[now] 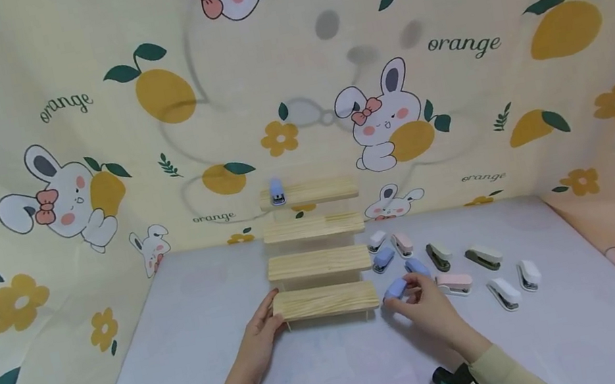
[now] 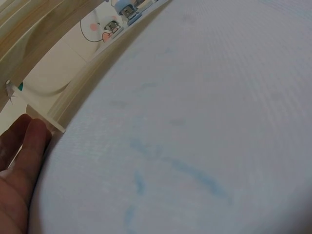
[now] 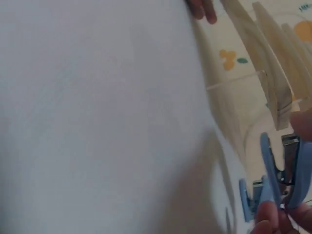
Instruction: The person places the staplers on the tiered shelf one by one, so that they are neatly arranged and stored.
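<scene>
A stepped display stand with pale wooden shelves [image 1: 325,301] and clear side panels stands in the middle of the table. My left hand [image 1: 257,340] touches the left end of its lowest shelf; in the left wrist view its fingertips [image 2: 36,131] meet a side panel. Beside the shelf's right end, my right hand [image 1: 429,308] pinches a small blue stapler [image 1: 395,289] between thumb and fingers, raised off the table. That stapler [image 3: 302,170] appears close up in the right wrist view. Another blue stapler [image 1: 277,192] sits at the left of the top shelf.
Several mini staplers lie right of the stand: blue ones [image 1: 382,259], pink ones [image 1: 455,283], white ones [image 1: 505,293] and dark-based pale ones [image 1: 484,257]. A patterned cloth [image 1: 273,67] hangs behind the white-covered table [image 1: 187,350].
</scene>
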The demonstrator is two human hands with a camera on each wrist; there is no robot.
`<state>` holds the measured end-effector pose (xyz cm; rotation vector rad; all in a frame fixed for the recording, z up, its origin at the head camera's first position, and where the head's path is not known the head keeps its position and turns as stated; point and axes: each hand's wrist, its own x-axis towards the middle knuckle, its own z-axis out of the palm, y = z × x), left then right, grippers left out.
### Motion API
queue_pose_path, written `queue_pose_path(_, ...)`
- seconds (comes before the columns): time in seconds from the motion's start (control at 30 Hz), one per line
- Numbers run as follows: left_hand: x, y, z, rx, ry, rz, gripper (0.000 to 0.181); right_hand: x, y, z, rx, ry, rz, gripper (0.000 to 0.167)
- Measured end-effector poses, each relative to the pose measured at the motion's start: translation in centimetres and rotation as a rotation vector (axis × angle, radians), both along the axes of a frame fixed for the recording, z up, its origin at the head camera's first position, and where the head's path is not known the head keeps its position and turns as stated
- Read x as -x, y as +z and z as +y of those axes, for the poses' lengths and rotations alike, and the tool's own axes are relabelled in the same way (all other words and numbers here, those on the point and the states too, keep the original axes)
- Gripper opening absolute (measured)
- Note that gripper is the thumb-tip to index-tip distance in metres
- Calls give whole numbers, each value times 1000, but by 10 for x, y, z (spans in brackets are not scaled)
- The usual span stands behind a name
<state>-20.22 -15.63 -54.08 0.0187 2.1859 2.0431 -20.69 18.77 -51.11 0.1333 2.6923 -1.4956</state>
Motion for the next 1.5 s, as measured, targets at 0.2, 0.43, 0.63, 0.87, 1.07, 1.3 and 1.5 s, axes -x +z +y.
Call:
queue_pose_path(0.2, 2, 2, -1, -4, -2, -5, 51, -4, 14, 0, -28, 15, 159, 71)
queue_pose_path(0.43, -9, 29, 4, 16, -14, -22, 53, -3, 31, 2, -23, 5, 268, 69)
queue_pose_path(0.63, -7, 22, 3, 12, -12, -25, 53, 3, 48, -1, -65, 56, 520, 64)
queue_pose_path(0.87, 2, -3, 0, 8, 7, -2, 52, 16, 66, -9, -96, 108, 636, 66)
queue_pose_path(1.07, 1, -4, 0, 9, 4, 8, 51, 32, 84, -19, -82, 117, 637, 66)
queue_pose_path(1.3, 1, -3, -1, 0, -1, 7, 51, 58, 104, -40, -40, 147, 654, 65)
queue_pose_path(1.5, 2, -4, 1, -11, -3, 6, 51, 81, 119, -62, -20, 189, 692, 65)
